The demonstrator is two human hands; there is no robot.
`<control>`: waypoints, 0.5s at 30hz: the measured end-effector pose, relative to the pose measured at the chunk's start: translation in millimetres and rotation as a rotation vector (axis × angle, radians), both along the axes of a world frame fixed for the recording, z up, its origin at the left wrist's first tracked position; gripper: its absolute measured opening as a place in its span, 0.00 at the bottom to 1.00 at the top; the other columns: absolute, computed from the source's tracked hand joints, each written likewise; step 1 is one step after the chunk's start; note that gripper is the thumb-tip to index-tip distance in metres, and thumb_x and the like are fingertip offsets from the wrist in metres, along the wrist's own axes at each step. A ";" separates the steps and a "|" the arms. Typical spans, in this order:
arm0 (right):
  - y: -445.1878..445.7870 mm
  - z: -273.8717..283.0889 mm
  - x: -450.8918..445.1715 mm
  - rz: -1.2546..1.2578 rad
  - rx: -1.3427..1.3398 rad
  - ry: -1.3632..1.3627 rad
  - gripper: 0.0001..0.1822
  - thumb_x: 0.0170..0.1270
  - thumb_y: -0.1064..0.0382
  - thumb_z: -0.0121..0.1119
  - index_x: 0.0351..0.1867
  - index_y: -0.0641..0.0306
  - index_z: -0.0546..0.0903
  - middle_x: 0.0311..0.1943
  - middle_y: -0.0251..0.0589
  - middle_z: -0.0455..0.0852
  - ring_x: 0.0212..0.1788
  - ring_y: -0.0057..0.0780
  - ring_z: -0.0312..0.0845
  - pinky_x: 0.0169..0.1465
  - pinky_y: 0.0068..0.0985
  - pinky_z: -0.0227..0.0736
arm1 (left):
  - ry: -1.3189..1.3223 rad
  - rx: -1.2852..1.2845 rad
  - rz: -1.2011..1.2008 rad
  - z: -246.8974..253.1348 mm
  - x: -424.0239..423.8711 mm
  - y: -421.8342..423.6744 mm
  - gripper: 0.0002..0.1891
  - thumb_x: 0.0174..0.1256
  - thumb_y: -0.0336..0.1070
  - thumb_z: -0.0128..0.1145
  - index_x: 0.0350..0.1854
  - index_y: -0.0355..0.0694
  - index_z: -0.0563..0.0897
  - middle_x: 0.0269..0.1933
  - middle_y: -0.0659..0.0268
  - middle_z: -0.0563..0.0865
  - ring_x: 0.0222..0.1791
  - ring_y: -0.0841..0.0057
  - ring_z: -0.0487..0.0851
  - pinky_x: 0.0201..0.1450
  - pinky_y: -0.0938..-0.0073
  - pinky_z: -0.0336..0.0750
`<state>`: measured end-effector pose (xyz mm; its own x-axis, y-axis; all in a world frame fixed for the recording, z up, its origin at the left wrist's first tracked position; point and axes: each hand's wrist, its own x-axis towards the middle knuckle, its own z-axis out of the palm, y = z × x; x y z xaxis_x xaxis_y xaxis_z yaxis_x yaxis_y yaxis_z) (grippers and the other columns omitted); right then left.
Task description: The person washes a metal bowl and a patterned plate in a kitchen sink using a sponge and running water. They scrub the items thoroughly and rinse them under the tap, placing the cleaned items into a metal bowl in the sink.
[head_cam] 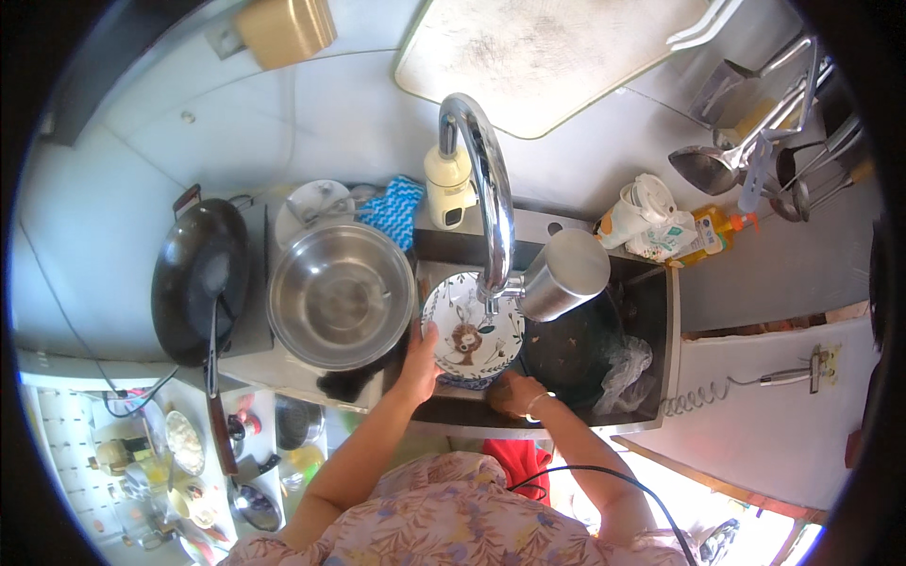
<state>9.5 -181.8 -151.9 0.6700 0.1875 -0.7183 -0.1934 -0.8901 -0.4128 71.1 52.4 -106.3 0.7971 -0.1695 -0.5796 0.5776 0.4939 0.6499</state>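
A white plate or shallow bowl (463,347) with a brown animal and a leafy border printed on it is tilted over the sink (669,339), under the chrome faucet (495,212). My left hand (421,364) grips its left rim, thumb on the upper face. Close to the lower edge of the plate is my right hand (520,396), its fingers partly hidden; whether they hold anything is unclear. A strip of blue patterned material (463,382), perhaps a cloth, shows beneath the plate between both hands.
A steel basin (340,297) stands left of the sink, with a wok (202,283) beyond it. A metal cylinder (570,272) is attached at the faucet outlet. Crumpled clear plastic (624,371) lies in the sink's right side. Dish soap (708,237) stands behind.
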 end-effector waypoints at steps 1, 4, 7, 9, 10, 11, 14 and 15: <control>-11.7 31.7 3.0 0.021 0.082 0.011 0.32 0.54 0.47 0.69 0.59 0.59 0.76 0.50 0.60 0.85 0.56 0.55 0.80 0.57 0.45 0.76 | -0.019 -0.007 -0.018 -1.1 -0.5 -0.1 0.31 0.76 0.58 0.49 0.74 0.55 0.58 0.66 0.67 0.74 0.63 0.69 0.77 0.55 0.51 0.77; -45.6 128.8 2.5 -0.346 0.231 -0.040 0.24 0.55 0.61 0.66 0.55 0.57 0.80 0.47 0.58 0.85 0.51 0.52 0.83 0.55 0.40 0.78 | -0.052 0.000 -0.045 -4.4 -1.0 5.7 0.31 0.75 0.60 0.48 0.75 0.55 0.58 0.67 0.67 0.74 0.63 0.69 0.77 0.56 0.51 0.77; -51.1 184.2 10.8 -0.363 0.325 -0.711 0.22 0.56 0.71 0.59 0.56 0.61 0.80 0.48 0.54 0.84 0.51 0.49 0.82 0.56 0.35 0.77 | -0.031 0.054 -0.105 1.9 1.3 -2.1 0.32 0.75 0.63 0.45 0.74 0.55 0.58 0.67 0.66 0.73 0.63 0.69 0.76 0.56 0.51 0.76; -20.0 183.0 31.8 -0.351 0.377 -0.905 0.23 0.56 0.74 0.60 0.56 0.67 0.78 0.52 0.56 0.81 0.55 0.52 0.79 0.59 0.38 0.75 | -0.026 0.092 -0.159 17.5 2.1 -14.6 0.32 0.75 0.66 0.42 0.74 0.55 0.59 0.68 0.66 0.72 0.64 0.69 0.75 0.57 0.51 0.75; -5.0 166.5 44.0 -0.291 0.329 -0.991 0.23 0.55 0.75 0.60 0.56 0.68 0.78 0.53 0.57 0.81 0.56 0.53 0.78 0.60 0.40 0.74 | -0.035 0.067 -0.176 20.8 2.6 -21.6 0.32 0.75 0.66 0.41 0.73 0.55 0.59 0.68 0.66 0.72 0.65 0.69 0.75 0.57 0.51 0.75; 9.4 144.4 53.3 -0.232 0.293 -0.943 0.23 0.57 0.73 0.60 0.56 0.64 0.79 0.54 0.57 0.80 0.57 0.55 0.76 0.61 0.42 0.73 | -0.043 0.049 -0.186 23.5 2.0 -26.3 0.32 0.75 0.67 0.40 0.73 0.56 0.59 0.68 0.66 0.72 0.65 0.69 0.74 0.57 0.51 0.75; 40.7 88.4 58.1 -0.048 0.404 -0.734 0.22 0.60 0.69 0.56 0.58 0.54 0.80 0.53 0.54 0.81 0.55 0.58 0.76 0.61 0.44 0.72 | -0.004 -0.004 -0.181 4.8 6.8 -24.0 0.35 0.74 0.69 0.39 0.75 0.56 0.56 0.71 0.66 0.67 0.70 0.66 0.69 0.60 0.46 0.71; 44.4 79.8 56.5 0.039 0.446 -0.674 0.22 0.61 0.68 0.55 0.58 0.52 0.80 0.53 0.53 0.81 0.54 0.58 0.76 0.60 0.44 0.72 | 0.019 -0.024 -0.170 -2.9 9.1 -21.6 0.36 0.74 0.69 0.38 0.77 0.56 0.54 0.73 0.65 0.65 0.71 0.65 0.67 0.62 0.43 0.70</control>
<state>66.0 -137.4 -72.1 0.9192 0.3935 -0.0138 0.2519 -0.6147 -0.7474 80.1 30.8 -109.2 0.7446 -0.3151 -0.5884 0.6663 0.4034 0.6271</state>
